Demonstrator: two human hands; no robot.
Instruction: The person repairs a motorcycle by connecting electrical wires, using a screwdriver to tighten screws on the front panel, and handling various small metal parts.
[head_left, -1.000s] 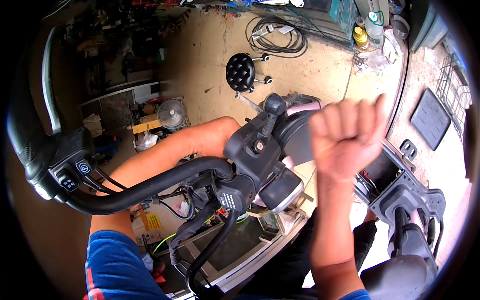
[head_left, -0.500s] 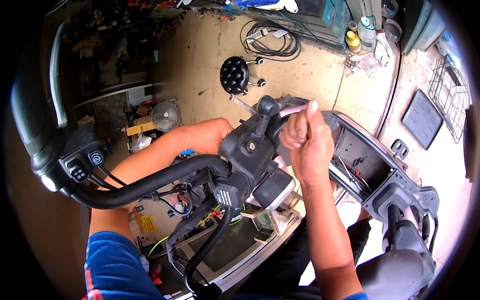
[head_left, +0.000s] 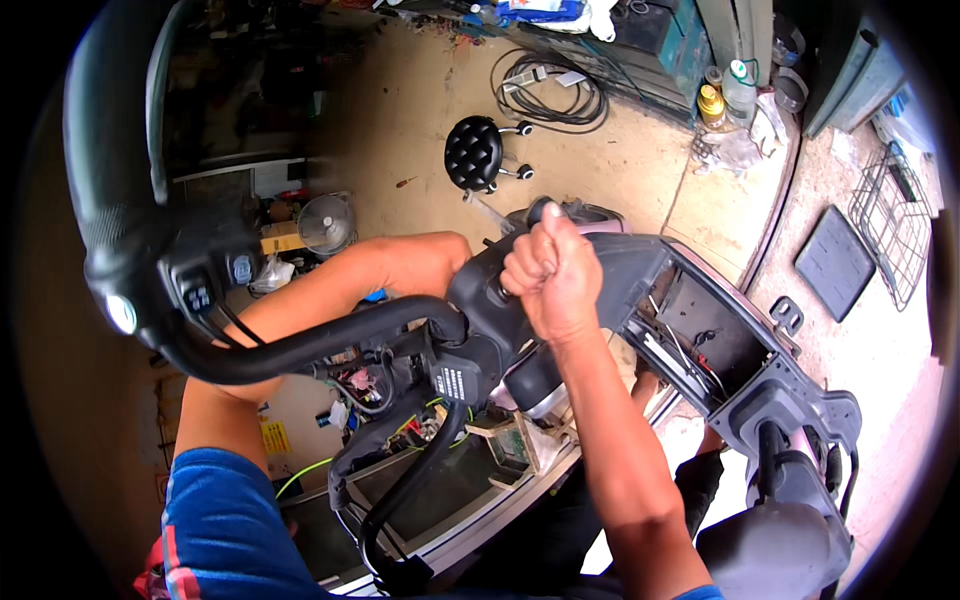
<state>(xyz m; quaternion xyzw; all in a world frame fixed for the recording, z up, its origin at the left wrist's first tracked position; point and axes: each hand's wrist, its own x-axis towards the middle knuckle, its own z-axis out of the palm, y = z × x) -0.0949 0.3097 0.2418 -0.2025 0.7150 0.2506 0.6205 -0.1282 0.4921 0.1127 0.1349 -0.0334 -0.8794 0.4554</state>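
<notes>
At our far left, the scooter's black handlebar (head_left: 310,348) curves in from its grip (head_left: 115,150) and switch housing (head_left: 205,278). Our left hand (head_left: 442,258) passes beyond the bar; its fingers are hidden, so we cannot tell their grasp. The steering-head cover (head_left: 483,290) sits between our hands. In front of it, our right hand (head_left: 550,268) is clenched, thumb upward; contact is unclear. Farther right come an open body compartment (head_left: 705,318), then a black tray (head_left: 836,262) and wire basket (head_left: 888,228).
</notes>
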